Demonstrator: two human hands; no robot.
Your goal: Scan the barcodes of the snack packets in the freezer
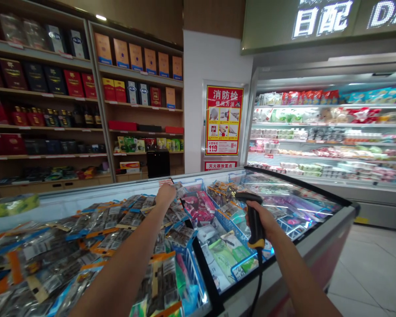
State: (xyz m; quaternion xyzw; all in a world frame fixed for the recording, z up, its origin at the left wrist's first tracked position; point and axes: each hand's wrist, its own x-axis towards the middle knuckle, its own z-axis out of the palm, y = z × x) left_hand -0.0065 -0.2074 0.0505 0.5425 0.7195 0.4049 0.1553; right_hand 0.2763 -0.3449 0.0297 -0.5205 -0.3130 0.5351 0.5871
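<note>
Packets (36, 251) closest of all, heaped across the left side of the freezer (330, 237)! Over them reaches the left hand (166, 194), fingers curled nearly closed; whether it grips anything, I cannot tell. Next along, pink and green bags (219, 253) among blue baskets (225, 219). And rightmost, the right hand (264, 216), wrapped round a black scanner (255, 222) above the freezer, cord (259, 277) dangling, head pointing left.

Packets (105, 220) lie heaped in a display chest (336, 231) left of its black bar (206, 269), pink packages (199, 207) right of it.
</note>
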